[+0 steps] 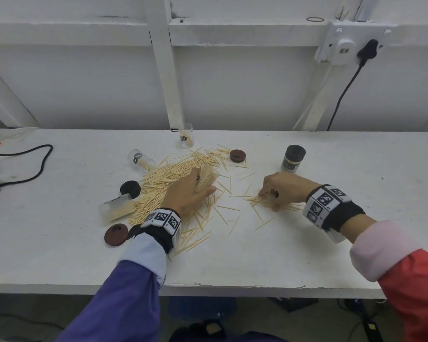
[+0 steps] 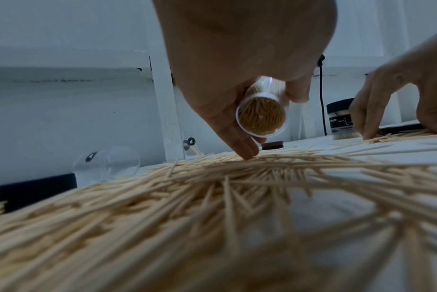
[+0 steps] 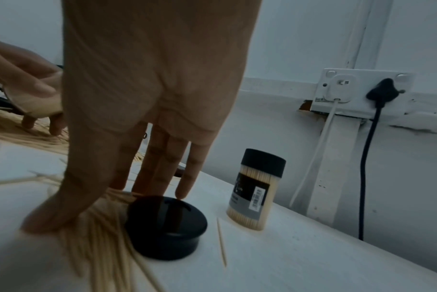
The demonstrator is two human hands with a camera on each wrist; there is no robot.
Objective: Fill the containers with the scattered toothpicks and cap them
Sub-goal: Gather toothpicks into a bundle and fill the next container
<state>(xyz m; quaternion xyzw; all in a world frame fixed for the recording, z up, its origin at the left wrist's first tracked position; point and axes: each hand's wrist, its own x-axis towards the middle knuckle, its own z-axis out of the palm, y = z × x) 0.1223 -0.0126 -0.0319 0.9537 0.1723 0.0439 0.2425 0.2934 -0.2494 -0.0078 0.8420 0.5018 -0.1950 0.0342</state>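
The capped container standing at the back right of the table has a dark label; the left wrist view shows "Toothpicks" only in part, the rest too small to read. The left hand grips a clear container packed full of toothpicks, lying over the big toothpick pile. The right hand, fingers bent down, presses a small bunch of toothpicks against the table, beside a black cap

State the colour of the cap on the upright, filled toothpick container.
Black; the cap shows best in the right wrist view.
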